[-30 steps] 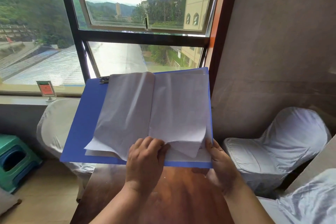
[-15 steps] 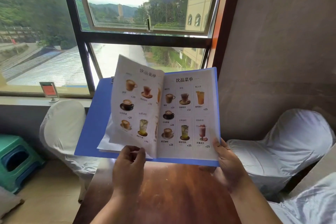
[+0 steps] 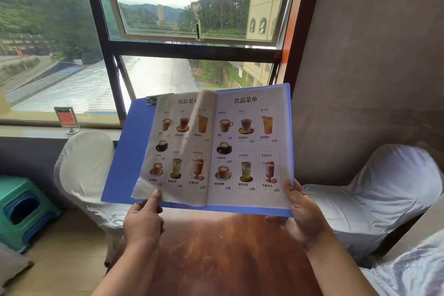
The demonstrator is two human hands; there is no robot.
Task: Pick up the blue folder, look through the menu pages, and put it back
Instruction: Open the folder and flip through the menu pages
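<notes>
The blue folder (image 3: 129,151) is held open in the air above the brown wooden table (image 3: 223,255), tilted up toward me. Two drink menu pages (image 3: 247,149) with pictures of coffees, teas and juices lie spread across it. My left hand (image 3: 144,218) is at the lower left, its thumb pressing the bottom edge of the left page onto the folder. At the lower right corner, my right hand (image 3: 300,211) grips the folder with the thumb on top of the right page. A black clip (image 3: 151,100) shows at the folder's top.
White-covered chairs stand at the left (image 3: 84,170) and right (image 3: 374,190) of the table. A green and blue stool (image 3: 21,209) sits on the floor at far left. A small red sign holder (image 3: 67,119) stands on the windowsill.
The blank backs of the pages were turned over to the left, so printed drink menus now face me. My left hand slid left and now pins the left page down.
</notes>
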